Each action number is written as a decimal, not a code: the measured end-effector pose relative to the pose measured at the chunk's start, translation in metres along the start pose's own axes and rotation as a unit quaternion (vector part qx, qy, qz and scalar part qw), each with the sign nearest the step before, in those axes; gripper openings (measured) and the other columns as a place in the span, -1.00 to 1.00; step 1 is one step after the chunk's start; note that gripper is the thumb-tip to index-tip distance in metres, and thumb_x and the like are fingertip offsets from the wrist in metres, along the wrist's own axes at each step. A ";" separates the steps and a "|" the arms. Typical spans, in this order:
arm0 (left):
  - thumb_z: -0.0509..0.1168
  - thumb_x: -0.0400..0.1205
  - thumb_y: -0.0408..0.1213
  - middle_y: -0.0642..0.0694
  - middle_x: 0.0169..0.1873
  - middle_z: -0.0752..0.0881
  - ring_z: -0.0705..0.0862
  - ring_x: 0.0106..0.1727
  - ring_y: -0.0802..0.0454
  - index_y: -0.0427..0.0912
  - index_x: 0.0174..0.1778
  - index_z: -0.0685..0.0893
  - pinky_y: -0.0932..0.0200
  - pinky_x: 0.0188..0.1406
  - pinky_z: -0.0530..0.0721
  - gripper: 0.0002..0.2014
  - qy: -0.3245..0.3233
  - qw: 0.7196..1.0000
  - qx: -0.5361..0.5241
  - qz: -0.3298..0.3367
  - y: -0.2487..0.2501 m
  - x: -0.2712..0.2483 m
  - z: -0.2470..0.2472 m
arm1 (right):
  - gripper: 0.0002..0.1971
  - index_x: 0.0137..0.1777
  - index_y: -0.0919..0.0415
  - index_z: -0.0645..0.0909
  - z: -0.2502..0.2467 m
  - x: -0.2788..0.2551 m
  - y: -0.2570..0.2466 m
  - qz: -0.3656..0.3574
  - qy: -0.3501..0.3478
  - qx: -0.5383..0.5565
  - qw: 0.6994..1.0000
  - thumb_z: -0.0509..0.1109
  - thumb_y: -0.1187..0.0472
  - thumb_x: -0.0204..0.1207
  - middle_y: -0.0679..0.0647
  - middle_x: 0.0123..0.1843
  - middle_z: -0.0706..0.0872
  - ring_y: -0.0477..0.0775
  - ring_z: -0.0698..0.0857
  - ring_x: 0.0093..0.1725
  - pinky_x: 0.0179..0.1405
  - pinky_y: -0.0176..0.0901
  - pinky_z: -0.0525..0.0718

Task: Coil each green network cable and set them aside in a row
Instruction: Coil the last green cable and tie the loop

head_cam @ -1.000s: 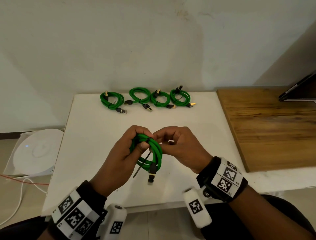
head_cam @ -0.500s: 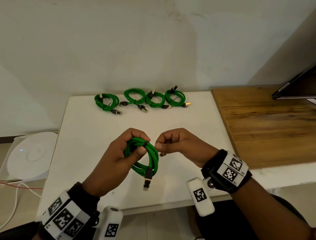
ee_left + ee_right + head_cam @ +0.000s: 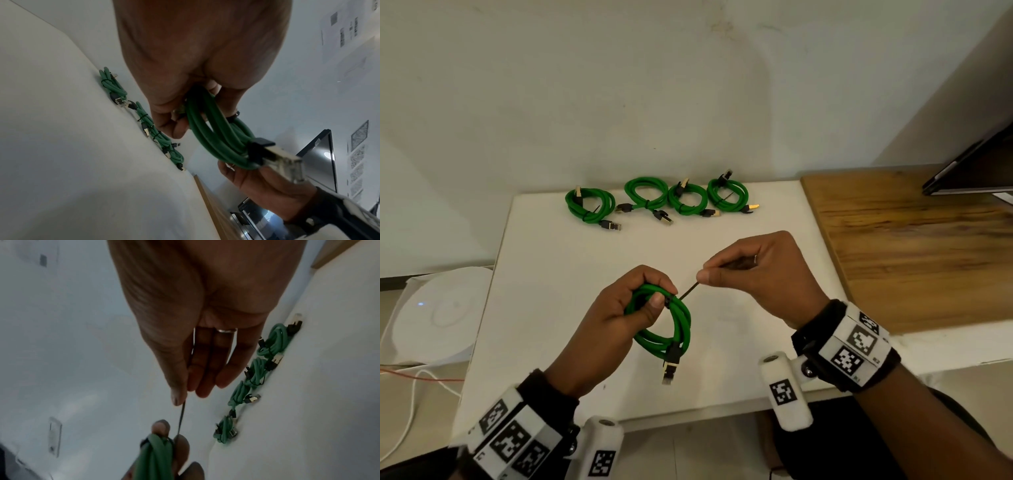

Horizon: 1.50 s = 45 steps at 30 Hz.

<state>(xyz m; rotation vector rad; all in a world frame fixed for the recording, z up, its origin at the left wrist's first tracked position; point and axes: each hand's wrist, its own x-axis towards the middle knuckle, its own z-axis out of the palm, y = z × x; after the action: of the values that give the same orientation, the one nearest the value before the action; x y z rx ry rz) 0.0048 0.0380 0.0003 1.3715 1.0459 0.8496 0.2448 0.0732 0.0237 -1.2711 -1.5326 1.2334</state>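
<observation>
My left hand (image 3: 619, 318) is wrapped round the top of the coil (image 3: 671, 322), thumb pressed on the strands just beside the tie's (image 3: 690, 290) black head, the other fingers curled over the far side. The coil hangs below my fingers, above the table (image 3: 544, 274), with one plug (image 3: 670, 365) dangling from its lowest loop. My right hand (image 3: 756, 277) pinches the tie's free tail between thumb and forefinger, and the tail runs taut from that pinch down to my left thumb. In the right wrist view the remaining fingers (image 3: 207, 366) lie straight and close together beside the tail.

What could go wrong, as I judge it:

- The tail is thin and smooth. If I pull harder, it may slide out of my pinch, and the loop round the strands would stay slack.
- If my left thumb eases off, the strands under it could spring apart, and the tie would cinch on only some of them, leaving a loose loop.
- Pulling at an angle to the head, as I seem to be, may twist the bundle in my fingers instead of tightening it.
- Too much force could bite the tie into the jacket or kink the strands.
- The hanging plug may swing and knock the table when I carry the coil away.

The four tied coils (image 3: 659, 200) lie well beyond my fingertips at the table's far edge. The gap to the right of them is small, so setting this one down carelessly could nudge the nearest coil out of line.
</observation>
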 end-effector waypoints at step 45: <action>0.48 0.49 0.10 -0.15 0.00 0.79 0.77 0.06 -0.06 0.01 0.17 0.71 -0.07 0.16 0.70 -0.61 0.074 0.987 -0.132 -0.059 0.000 -0.001 0.008 | -0.82 -0.17 -0.09 0.91 0.043 -0.015 -0.007 -0.141 -0.015 -0.152 0.978 0.77 -0.03 0.25 -0.13 -0.14 0.43 -0.01 0.47 -0.04 -0.01 -0.32 0.33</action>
<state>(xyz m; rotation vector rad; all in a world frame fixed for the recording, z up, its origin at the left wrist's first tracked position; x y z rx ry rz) 0.0122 0.0344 0.0000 1.0270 1.0732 0.9751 0.2053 0.0495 0.0209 -1.1731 -1.9032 0.8629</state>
